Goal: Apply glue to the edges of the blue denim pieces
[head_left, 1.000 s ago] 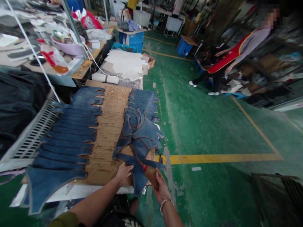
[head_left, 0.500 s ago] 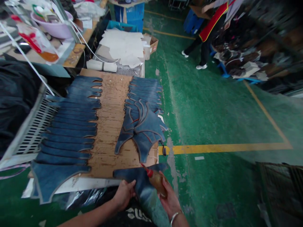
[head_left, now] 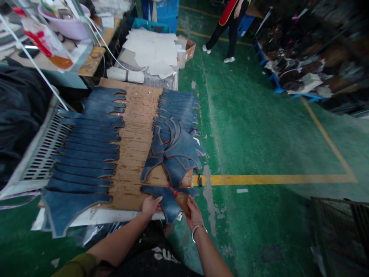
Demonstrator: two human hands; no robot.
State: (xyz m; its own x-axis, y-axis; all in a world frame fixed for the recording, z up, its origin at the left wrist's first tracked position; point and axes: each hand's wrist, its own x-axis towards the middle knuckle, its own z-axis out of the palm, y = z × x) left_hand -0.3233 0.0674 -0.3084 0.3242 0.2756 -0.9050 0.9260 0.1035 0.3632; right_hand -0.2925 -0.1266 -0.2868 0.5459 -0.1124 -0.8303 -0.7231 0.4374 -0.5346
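Note:
My left hand [head_left: 151, 206] pinches the left side of a blue leather-like cut piece [head_left: 170, 206] at the near edge of the cardboard sheet [head_left: 138, 132]. My right hand [head_left: 195, 214] is wrapped round a squeeze bottle [head_left: 182, 202] with brownish contents and a red nozzle. The bottle tilts so that its tip reaches the piece's far edge; whether it touches cannot be made out. Just beyond lies a loose pile of similar pieces [head_left: 184, 143]. Along the cardboard's left side, more blue pieces [head_left: 83, 163] overlap in a long row.
At the left stand a white plastic crate [head_left: 43, 148] and a worktable bearing a purple basin [head_left: 73, 29]. White sheets [head_left: 154, 48] are stacked beyond the cardboard. A person in a red apron [head_left: 229, 13] walks on the green floor. Loaded blue pallets [head_left: 276, 82] stand far right.
Both hands have moved forward, carrying the blue piece and bottle from near my body to the cardboard's near edge. The person in the background has stepped to the left.

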